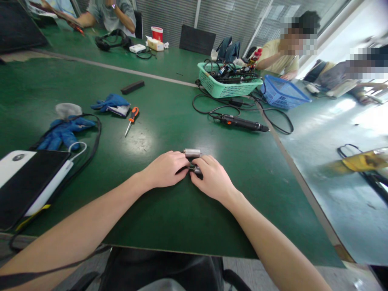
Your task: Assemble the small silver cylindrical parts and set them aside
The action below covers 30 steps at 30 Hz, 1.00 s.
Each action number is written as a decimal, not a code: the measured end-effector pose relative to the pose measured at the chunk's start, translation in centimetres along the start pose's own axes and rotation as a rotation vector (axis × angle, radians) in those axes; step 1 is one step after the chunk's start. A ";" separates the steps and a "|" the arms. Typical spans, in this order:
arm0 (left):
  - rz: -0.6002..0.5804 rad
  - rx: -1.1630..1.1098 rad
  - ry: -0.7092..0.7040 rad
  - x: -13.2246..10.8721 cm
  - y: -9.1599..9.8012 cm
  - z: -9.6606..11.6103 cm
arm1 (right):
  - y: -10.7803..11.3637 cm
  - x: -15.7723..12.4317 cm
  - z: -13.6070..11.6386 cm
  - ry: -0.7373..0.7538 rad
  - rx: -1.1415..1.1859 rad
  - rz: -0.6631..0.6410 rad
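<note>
Fingers (pixel 181 161) of both hands are curling in tight, pinching one small dark part (pixel 196 170) between them, right down on the green table (pixel 169 226). The left hand (pixel 165 169) is gripping from one side and the right hand (pixel 212 180) from the other. One silver cylinder (pixel 192 152) is lying just beyond the fingertips. Further off are sitting two blue gloves (pixel 65 133), one orange-handled screwdriver (pixel 131 119), one black power driver (pixel 242 123) and two baskets: a green basket (pixel 226 89) and a blue basket (pixel 281 95).
</note>
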<state>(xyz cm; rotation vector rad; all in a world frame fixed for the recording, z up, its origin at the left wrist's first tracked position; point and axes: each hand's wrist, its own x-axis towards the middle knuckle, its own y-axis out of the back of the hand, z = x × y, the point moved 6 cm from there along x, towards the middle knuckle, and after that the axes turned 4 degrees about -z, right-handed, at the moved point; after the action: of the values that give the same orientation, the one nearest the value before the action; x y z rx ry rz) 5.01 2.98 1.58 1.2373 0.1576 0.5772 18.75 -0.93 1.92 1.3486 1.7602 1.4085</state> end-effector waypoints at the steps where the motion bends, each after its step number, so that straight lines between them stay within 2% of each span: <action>1: 0.002 0.001 -0.001 0.0 0.0 0.0 | 0.0 0.0 0.0 0.001 0.001 0.003; 13: -0.001 0.014 0.001 0.0 0.0 0.0 | 0.4 -0.1 -0.7 0.111 0.084 0.018; 30: -0.018 0.029 0.008 0.1 -0.1 0.0 | 0.3 -0.3 -0.8 0.210 0.051 -0.037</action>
<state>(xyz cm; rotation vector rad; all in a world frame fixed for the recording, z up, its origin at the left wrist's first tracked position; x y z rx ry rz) 5.11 3.04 1.50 1.2611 0.1838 0.5660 18.30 -1.50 2.44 1.2244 1.9559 1.5421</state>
